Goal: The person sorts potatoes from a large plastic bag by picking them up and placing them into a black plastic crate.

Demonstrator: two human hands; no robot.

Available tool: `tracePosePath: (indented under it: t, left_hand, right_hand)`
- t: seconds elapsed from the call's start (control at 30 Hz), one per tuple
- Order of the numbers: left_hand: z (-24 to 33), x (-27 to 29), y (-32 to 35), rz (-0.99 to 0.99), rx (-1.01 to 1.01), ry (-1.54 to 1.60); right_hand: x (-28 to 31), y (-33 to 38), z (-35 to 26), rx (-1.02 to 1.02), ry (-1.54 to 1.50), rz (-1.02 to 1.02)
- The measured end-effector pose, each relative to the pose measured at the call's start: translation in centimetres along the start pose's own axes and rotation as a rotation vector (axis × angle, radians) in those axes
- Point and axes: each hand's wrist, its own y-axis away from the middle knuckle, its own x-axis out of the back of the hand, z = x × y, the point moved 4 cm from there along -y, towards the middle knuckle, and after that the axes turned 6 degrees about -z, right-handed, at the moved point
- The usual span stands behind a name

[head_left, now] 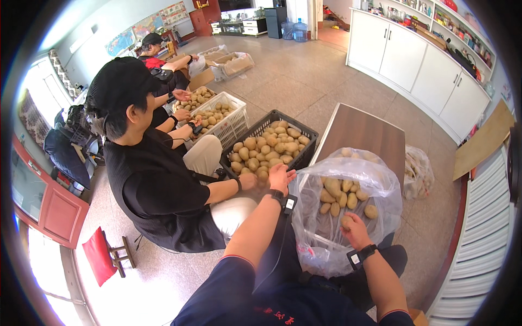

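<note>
In my right hand (pixel 356 232) is a potato (pixel 346 221), gripped by the fingers inside the mouth of a clear plastic bag (pixel 380 176). Several loose potatoes (pixel 333 187) lie in the bag, which is spread on a low brown table (pixel 361 127). My left hand (pixel 281 178) is raised at the near right corner of a black crate (pixel 311 132), its fingers stretched out and apart, close to the bag's rim. Heaped potatoes (pixel 269 146) fill that crate. Each of my wrists wears a black band with a white tag.
At my left a co-worker in black (pixel 157 185) sits reaching into the black crate. A white crate of potatoes (pixel 231 124) stands beyond it, with another person (pixel 157 54) farther back. A second plastic bag (pixel 417 171) rests right of the table. White cabinets (pixel 402 54) line the far right.
</note>
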Motion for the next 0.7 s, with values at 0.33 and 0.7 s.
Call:
tracePosePath:
  t: [0.33, 0.7]
  left_hand:
    - [-0.8, -2.6, 1.7, -0.212, 0.069, -0.214]
    - [-3.0, -3.8, 2.2, -0.378, 0.185, -0.363]
  right_hand:
    - [-4.0, 0.4, -1.4, -0.014, -0.016, -0.079]
    - [-5.7, 0.2, -3.1, -0.055, -0.021, -0.059]
